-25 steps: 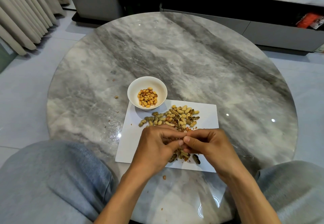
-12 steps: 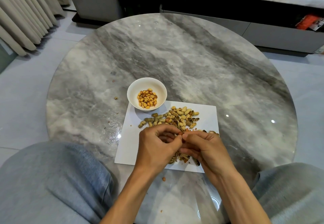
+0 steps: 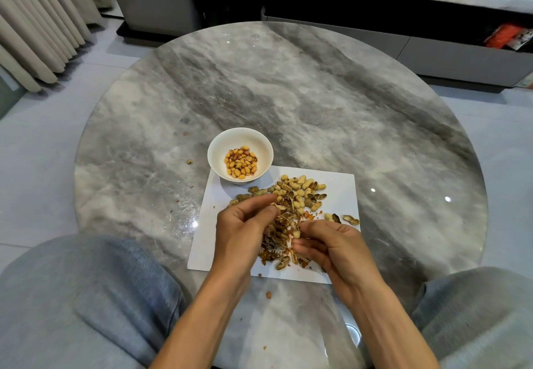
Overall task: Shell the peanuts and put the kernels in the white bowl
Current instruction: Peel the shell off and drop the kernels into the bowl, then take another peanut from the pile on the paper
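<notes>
The white bowl (image 3: 217,149) stands at the far left corner of a white paper sheet (image 3: 340,192) and holds several golden kernels (image 3: 240,163). Unshelled peanuts (image 3: 301,188) lie heaped on the sheet just behind my hands. Empty shells (image 3: 277,250) are piled between and under my hands. My left hand (image 3: 242,227) has curled fingers, and its thumb and forefinger pinch a shell fragment (image 3: 278,206). My right hand (image 3: 331,243) is curled too and pinches a pale peanut piece (image 3: 296,233) at its fingertips. Whether that piece is shell or kernel is unclear.
Everything sits on a round grey marble table (image 3: 317,103), with crumbs (image 3: 189,162) left of the bowl and one bit (image 3: 268,294) near the front edge. My grey-trousered knees (image 3: 86,296) flank the table. A low cabinet (image 3: 403,42) stands behind.
My hands were pressed together on one peanut and have pulled apart. The left hand has gone up and left, the right hand down and right, each with a piece.
</notes>
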`<move>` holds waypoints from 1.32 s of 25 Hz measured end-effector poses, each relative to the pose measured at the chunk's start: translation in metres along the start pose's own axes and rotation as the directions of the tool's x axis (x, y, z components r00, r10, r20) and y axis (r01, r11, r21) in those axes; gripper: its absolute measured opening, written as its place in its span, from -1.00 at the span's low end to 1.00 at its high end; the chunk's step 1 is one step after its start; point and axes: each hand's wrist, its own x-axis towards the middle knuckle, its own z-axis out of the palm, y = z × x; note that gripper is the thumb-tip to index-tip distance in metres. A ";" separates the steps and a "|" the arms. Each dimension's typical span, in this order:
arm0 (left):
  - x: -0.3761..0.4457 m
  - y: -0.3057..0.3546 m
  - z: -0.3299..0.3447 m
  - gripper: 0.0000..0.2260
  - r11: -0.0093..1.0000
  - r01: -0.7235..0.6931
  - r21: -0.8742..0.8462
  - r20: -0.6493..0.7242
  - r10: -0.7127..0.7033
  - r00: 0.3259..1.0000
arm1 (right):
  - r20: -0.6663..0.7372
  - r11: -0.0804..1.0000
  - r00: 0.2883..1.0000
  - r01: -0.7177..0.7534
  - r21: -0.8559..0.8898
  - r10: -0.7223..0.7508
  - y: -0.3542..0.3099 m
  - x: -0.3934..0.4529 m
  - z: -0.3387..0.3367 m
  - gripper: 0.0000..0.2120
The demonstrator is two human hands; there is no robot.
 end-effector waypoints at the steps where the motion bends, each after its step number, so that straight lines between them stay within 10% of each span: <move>1: 0.002 0.000 -0.001 -0.81 1.000 0.016 -0.026 0.009 -0.016 1.000 | -0.009 1.000 1.000 0.002 0.008 -0.002 -0.001 0.001 -0.001 -0.82; 18: 0.005 0.001 0.001 -0.75 0.922 0.143 -0.360 0.005 -0.151 0.989 | -0.024 0.999 1.000 0.002 0.047 -0.001 -0.001 0.000 -0.002 -0.91; 27: 0.007 0.002 -0.004 -0.64 0.671 0.332 -0.663 0.174 -0.293 0.940 | -0.030 0.997 1.000 0.006 0.081 -0.004 -0.001 -0.001 -0.002 -0.91; 33: 0.005 0.004 -0.004 -0.51 0.780 0.263 -0.567 0.113 -0.243 0.963 | -0.030 0.996 0.999 0.016 0.087 -0.013 -0.001 -0.001 -0.003 -0.94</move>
